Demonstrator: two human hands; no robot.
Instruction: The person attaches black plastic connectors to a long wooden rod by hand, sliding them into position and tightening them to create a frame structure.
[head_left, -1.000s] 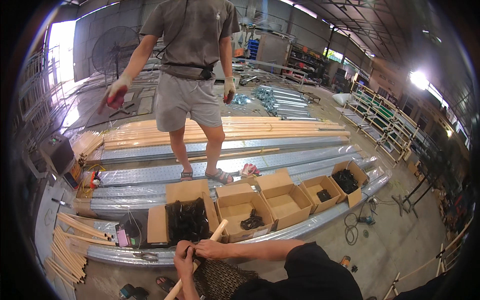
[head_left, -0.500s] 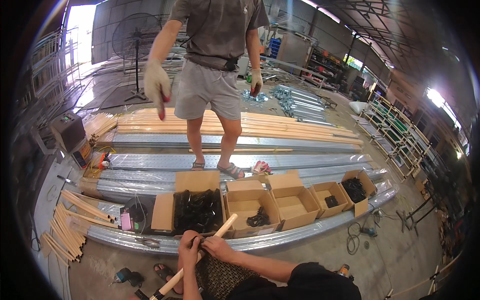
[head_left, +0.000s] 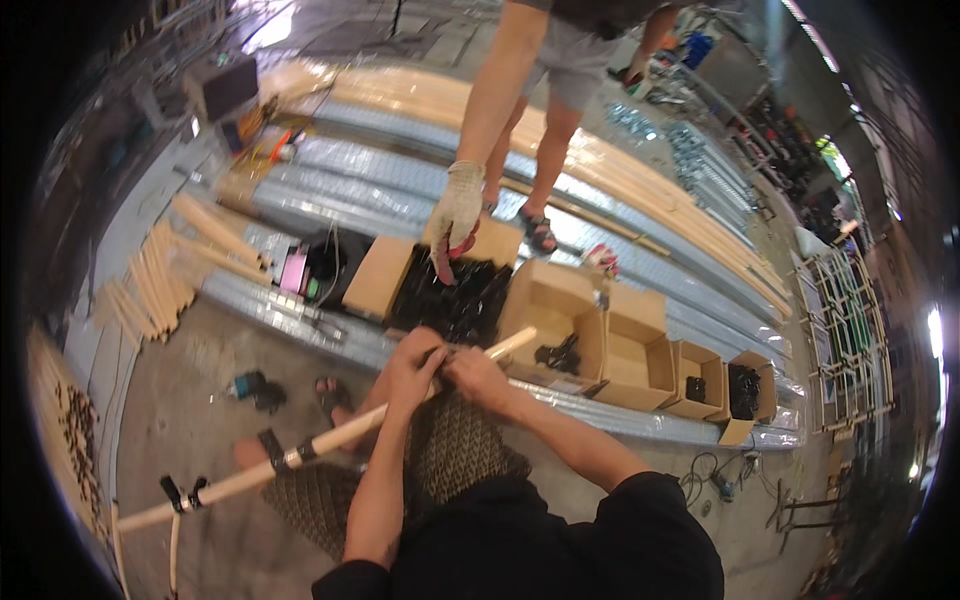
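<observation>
A long beige pipe (head_left: 340, 434) slants across my lap, its far end pointing up to the right. My left hand (head_left: 410, 372) and my right hand (head_left: 474, 376) meet close together on the pipe near that end, fingers closed. A small dark piece shows between them at the pipe, mostly covered by my fingers. Lower down, black fittings (head_left: 292, 456) sit around the pipe, and thinner beige pipes (head_left: 174, 550) hang from its lower end. Just beyond my hands stands a cardboard box (head_left: 372, 278) full of black parts (head_left: 455, 300).
A person's gloved hand (head_left: 456, 210) reaches down into that box. More cardboard boxes (head_left: 640, 350) stand in a row on wrapped metal profiles (head_left: 330, 335). Cut beige pipes (head_left: 150, 280) lie at left. A power drill (head_left: 258, 390) rests on the floor; another tool (head_left: 722, 486) with cable lies right.
My view has tilted down and turned. The other person has bent forward, lowering a gloved hand to the black parts. Both my hands remain at the pipe.
</observation>
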